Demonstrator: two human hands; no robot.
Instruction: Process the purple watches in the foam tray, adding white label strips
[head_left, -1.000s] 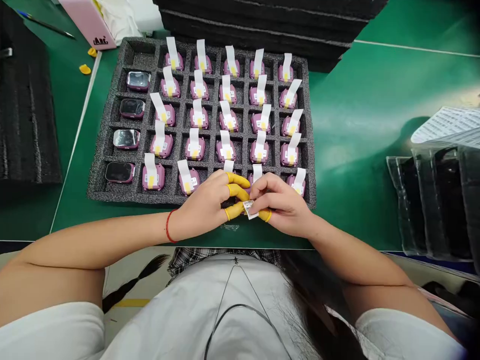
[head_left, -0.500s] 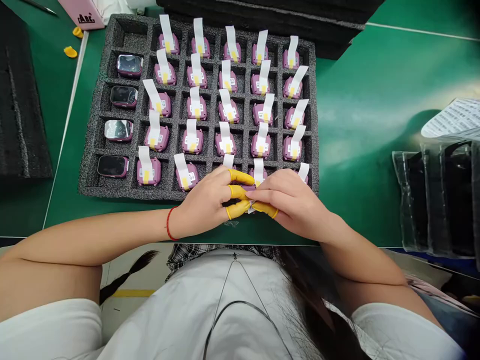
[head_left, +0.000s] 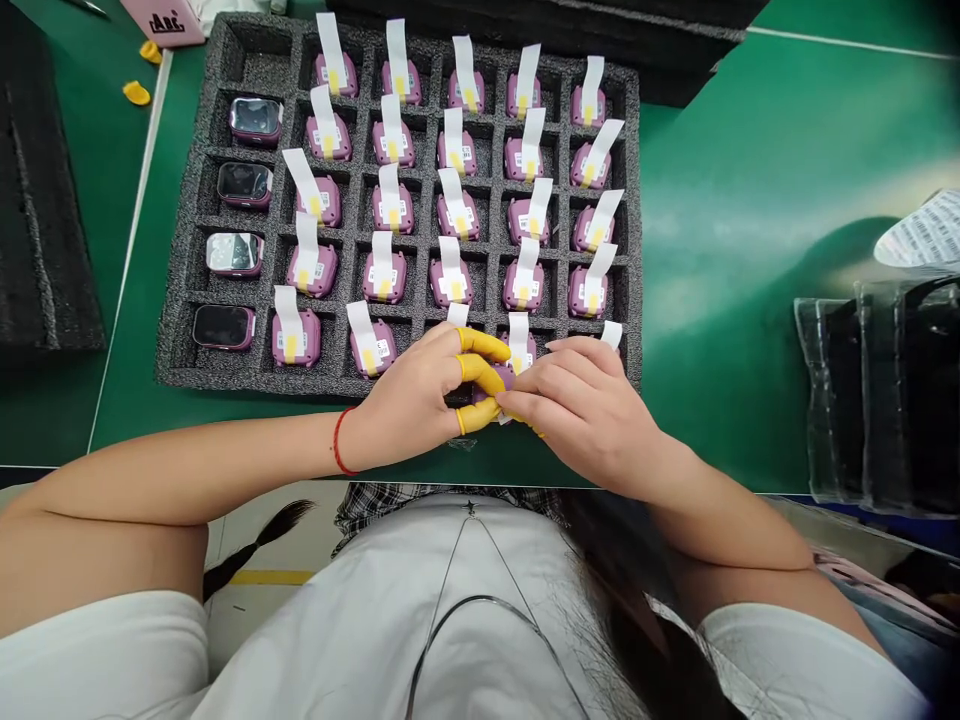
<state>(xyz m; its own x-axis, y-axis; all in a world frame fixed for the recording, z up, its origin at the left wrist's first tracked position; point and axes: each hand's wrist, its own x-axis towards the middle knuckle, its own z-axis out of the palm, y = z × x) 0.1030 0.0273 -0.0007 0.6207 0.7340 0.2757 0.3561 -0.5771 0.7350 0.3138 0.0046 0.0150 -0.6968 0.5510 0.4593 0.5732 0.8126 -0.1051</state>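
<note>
My left hand (head_left: 409, 390), wearing yellow finger cots and a red string bracelet, pinches a purple smartwatch body (head_left: 491, 385) just above the tray's front edge. My right hand (head_left: 585, 415) lies over the same watch, its fingers hiding most of it. A black foam tray (head_left: 225, 378) holds rows of purple watches, most lying face down with white tags and yellow tape, such as one (head_left: 296, 338). Several others in the leftmost column, such as one (head_left: 223, 326), lie screen up.
Stacked black foam trays (head_left: 540, 15) stand behind the tray, and a foam pad (head_left: 45, 230) lies at left. On the right are clear bags with dark contents (head_left: 877, 390) and a printed label sheet (head_left: 922, 232). A pink box (head_left: 165, 20) and yellow finger cots (head_left: 136, 93) sit back left.
The small white label between my fingers is now covered by my right hand, which has moved over the watch. The whole scene has shifted slightly up in view.
</note>
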